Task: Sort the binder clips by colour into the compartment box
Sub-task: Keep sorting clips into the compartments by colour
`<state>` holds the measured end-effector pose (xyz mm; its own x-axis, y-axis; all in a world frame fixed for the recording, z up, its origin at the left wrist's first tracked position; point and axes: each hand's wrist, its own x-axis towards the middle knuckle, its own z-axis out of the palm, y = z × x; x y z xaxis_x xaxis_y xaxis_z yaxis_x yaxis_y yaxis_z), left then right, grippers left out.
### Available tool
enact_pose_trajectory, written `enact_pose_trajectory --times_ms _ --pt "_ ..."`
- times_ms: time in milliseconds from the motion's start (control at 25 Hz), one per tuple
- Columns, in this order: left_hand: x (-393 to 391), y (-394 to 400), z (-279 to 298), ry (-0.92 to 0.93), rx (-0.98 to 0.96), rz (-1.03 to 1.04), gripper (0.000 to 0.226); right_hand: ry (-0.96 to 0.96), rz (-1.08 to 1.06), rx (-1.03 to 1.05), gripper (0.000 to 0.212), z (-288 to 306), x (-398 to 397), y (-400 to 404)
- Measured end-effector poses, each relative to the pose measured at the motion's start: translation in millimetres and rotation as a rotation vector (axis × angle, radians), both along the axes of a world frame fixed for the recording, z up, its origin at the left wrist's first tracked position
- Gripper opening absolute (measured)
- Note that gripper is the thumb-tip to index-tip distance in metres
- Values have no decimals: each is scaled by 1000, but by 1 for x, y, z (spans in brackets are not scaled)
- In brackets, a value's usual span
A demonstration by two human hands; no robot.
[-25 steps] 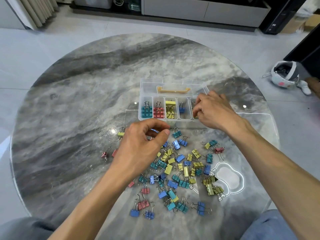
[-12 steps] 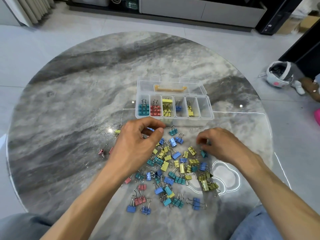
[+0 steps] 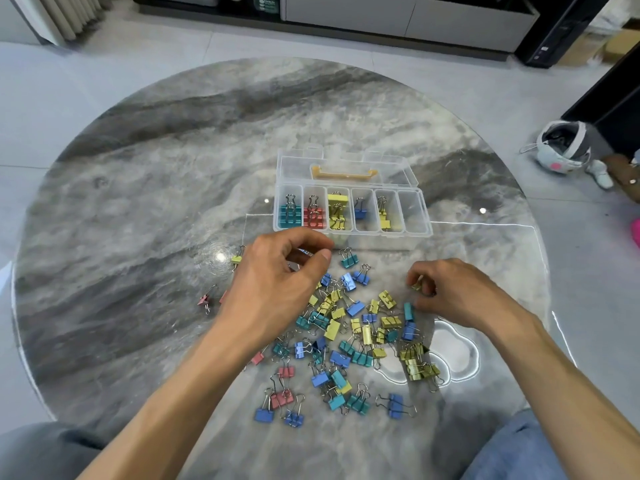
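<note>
Fingers of right hand (image 3: 460, 292) pinching yellow clip (image 3: 416, 285), left hand (image 3: 273, 285) curled over pile (image 3: 356, 337)

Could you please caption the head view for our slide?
Right hand pinches a yellow clip from the pile; box partly filled.

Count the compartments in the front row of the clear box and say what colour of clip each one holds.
6 in the compartment box, left to right: teal clips, red clips, yellow clips, one blue clip, yellow clips again, and an empty compartment.
</note>
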<state>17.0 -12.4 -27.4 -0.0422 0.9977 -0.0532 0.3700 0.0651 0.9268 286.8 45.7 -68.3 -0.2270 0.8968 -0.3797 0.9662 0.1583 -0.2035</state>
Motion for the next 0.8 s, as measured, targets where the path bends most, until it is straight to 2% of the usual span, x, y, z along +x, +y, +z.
enact_pose_trajectory --times_ms 240,360,600,800 --pt "4 -1 -3 43 -15 -13 11 57 -90 49 17 -11 -7 9" --pt "3 0 -5 74 10 -14 11 23 -113 38 20 -13 -5 10" --pt "1 0 -7 120 56 -14 10 38 -136 89 8 -12 -12 15" --pt "0 -1 -7 120 55 -12 10 9 -199 151 7 -17 -17 16"
